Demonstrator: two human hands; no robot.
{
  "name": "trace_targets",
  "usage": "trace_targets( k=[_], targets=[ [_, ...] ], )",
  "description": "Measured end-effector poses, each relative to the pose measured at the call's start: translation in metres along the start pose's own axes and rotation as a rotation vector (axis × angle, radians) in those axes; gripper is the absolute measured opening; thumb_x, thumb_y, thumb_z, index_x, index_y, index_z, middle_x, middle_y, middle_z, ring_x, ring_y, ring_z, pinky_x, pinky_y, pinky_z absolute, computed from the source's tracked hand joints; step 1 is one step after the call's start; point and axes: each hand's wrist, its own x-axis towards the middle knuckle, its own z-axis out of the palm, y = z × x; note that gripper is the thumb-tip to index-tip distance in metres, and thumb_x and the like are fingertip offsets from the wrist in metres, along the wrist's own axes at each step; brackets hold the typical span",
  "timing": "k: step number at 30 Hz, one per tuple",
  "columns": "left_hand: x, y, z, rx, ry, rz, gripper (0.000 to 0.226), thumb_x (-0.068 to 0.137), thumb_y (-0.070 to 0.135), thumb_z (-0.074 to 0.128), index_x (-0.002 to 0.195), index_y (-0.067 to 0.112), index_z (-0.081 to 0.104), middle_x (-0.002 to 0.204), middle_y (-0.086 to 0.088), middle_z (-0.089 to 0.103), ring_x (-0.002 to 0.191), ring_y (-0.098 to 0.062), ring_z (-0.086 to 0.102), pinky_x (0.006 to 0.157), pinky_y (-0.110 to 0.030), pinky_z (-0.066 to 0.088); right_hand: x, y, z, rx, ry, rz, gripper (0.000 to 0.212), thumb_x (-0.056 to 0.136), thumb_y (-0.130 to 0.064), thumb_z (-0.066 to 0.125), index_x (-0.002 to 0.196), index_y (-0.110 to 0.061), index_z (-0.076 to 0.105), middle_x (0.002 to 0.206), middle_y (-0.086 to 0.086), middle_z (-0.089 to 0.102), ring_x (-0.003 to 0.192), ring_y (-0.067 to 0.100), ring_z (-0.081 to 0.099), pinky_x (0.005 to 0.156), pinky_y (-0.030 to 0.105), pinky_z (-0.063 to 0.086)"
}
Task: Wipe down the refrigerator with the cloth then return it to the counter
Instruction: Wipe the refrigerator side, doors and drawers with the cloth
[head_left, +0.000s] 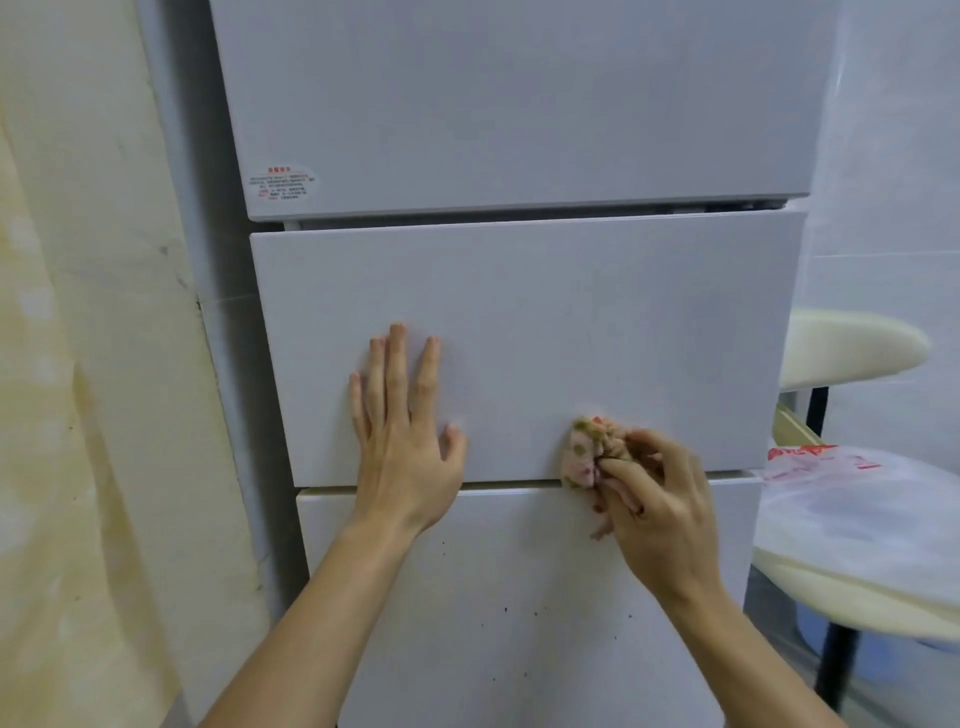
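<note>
You're in the wiping step: your right hand (654, 504) has its fingers pinched on the bunched cloth (584, 449) at the lower edge of the middle drawer front (571, 312) of the refrigerator (519, 104). Your left hand (405, 436) lies flat on that front, fingers straight and apart. Next, I'd judge, carry the cloth down onto the speckled bottom panel (493, 597).

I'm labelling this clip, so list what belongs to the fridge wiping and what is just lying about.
In the job:
refrigerator
cloth, bunched against the middle door's lower edge
right hand, gripping the cloth
left hand, flat on the middle door

Lying about:
plastic bag, right of the fridge
cream stool, behind the bag
sticker on the top door
</note>
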Motion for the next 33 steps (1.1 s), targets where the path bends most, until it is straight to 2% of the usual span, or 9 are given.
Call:
trace_targets(
  k=[7, 10, 12, 16, 18, 21, 23, 27, 33],
  targets=[
    [-0.001, 0.027, 0.019, 0.020, -0.014, 0.071, 0.099, 0.087, 0.016, 0.068, 0.168, 0.029, 0.013, 0.176, -0.001, -0.012, 0.162, -0.028, -0.017, 0.129, -0.051, -0.013, 0.029, 0.057, -0.028, 0.085, 0.323, 0.449, 0.024, 0.095, -0.011, 0.067, 0.118, -0.005, 0.070, 0.115, 0.013, 0.057, 0.108, 0.032, 0.056, 0.091, 0.026, 0.040],
    [0.000, 0.029, 0.022, 0.028, -0.013, 0.057, 0.096, 0.086, 0.022, 0.062, 0.168, 0.029, 0.013, 0.176, -0.001, -0.012, 0.161, -0.029, -0.017, 0.129, -0.054, -0.011, 0.021, 0.034, -0.013, 0.184, 0.352, 0.603, 0.025, 0.095, -0.021, 0.062, 0.115, -0.005, 0.061, 0.107, 0.010, 0.057, 0.096, 0.029, 0.057, 0.082, 0.029, 0.040],
    [0.001, 0.031, 0.024, 0.026, -0.020, 0.046, 0.096, 0.084, 0.026, 0.060, 0.168, 0.029, 0.012, 0.176, -0.002, -0.013, 0.161, -0.029, -0.018, 0.129, -0.056, -0.010, 0.001, 0.020, 0.000, 0.115, 0.275, 0.448, 0.023, 0.094, -0.018, 0.061, 0.110, -0.002, 0.065, 0.103, 0.011, 0.062, 0.091, 0.025, 0.057, 0.074, 0.026, 0.039],
    [0.001, 0.034, 0.028, 0.022, -0.015, 0.030, 0.098, 0.082, 0.032, 0.061, 0.168, 0.029, 0.014, 0.176, -0.002, -0.013, 0.161, -0.030, -0.018, 0.128, -0.061, -0.008, -0.020, 0.034, -0.004, 0.047, 0.074, -0.034, 0.020, 0.093, -0.014, 0.067, 0.109, -0.006, 0.076, 0.112, 0.007, 0.066, 0.097, 0.025, 0.061, 0.081, 0.031, 0.050],
    [0.000, 0.033, 0.029, 0.017, -0.006, 0.024, 0.098, 0.081, 0.033, 0.062, 0.168, 0.029, 0.016, 0.176, -0.001, -0.012, 0.161, -0.029, -0.018, 0.128, -0.063, -0.006, -0.007, 0.051, -0.017, 0.066, 0.115, 0.039, 0.022, 0.094, -0.017, 0.064, 0.108, -0.007, 0.078, 0.111, 0.008, 0.061, 0.094, 0.028, 0.060, 0.082, 0.028, 0.046],
    [0.001, 0.034, 0.029, 0.012, 0.005, 0.021, 0.099, 0.080, 0.033, 0.063, 0.167, 0.029, 0.017, 0.176, -0.001, -0.011, 0.161, -0.030, -0.017, 0.127, -0.064, -0.005, 0.044, 0.071, -0.037, 0.124, 0.310, 0.385, 0.026, 0.094, -0.017, 0.066, 0.116, -0.006, 0.075, 0.114, 0.016, 0.057, 0.096, 0.034, 0.061, 0.084, 0.028, 0.045],
    [0.001, 0.037, 0.030, 0.014, 0.008, 0.017, 0.100, 0.079, 0.033, 0.063, 0.167, 0.027, 0.017, 0.176, -0.002, -0.011, 0.161, -0.030, -0.017, 0.127, -0.064, -0.006, 0.085, 0.074, -0.043, 0.151, 0.398, 0.451, 0.026, 0.096, -0.017, 0.068, 0.119, -0.006, 0.075, 0.116, 0.020, 0.058, 0.099, 0.033, 0.062, 0.086, 0.018, 0.040],
    [0.001, 0.037, 0.030, 0.007, 0.009, 0.013, 0.100, 0.079, 0.033, 0.063, 0.167, 0.027, 0.017, 0.176, -0.002, -0.011, 0.161, -0.030, -0.018, 0.127, -0.062, -0.008, 0.113, 0.063, -0.039, 0.146, 0.474, 0.400, 0.026, 0.100, -0.016, 0.068, 0.123, -0.005, 0.074, 0.118, 0.019, 0.061, 0.104, 0.025, 0.061, 0.092, 0.003, 0.036],
    [0.001, 0.037, 0.029, 0.000, -0.001, 0.011, 0.099, 0.079, 0.034, 0.062, 0.167, 0.028, 0.017, 0.176, 0.000, -0.011, 0.162, -0.029, -0.017, 0.128, -0.060, -0.009, 0.003, 0.033, 0.001, 0.143, 0.185, 0.097, 0.026, 0.099, -0.018, 0.063, 0.124, -0.016, 0.070, 0.122, 0.002, 0.057, 0.096, 0.028, 0.067, 0.073, 0.037, 0.057]
  ],
)
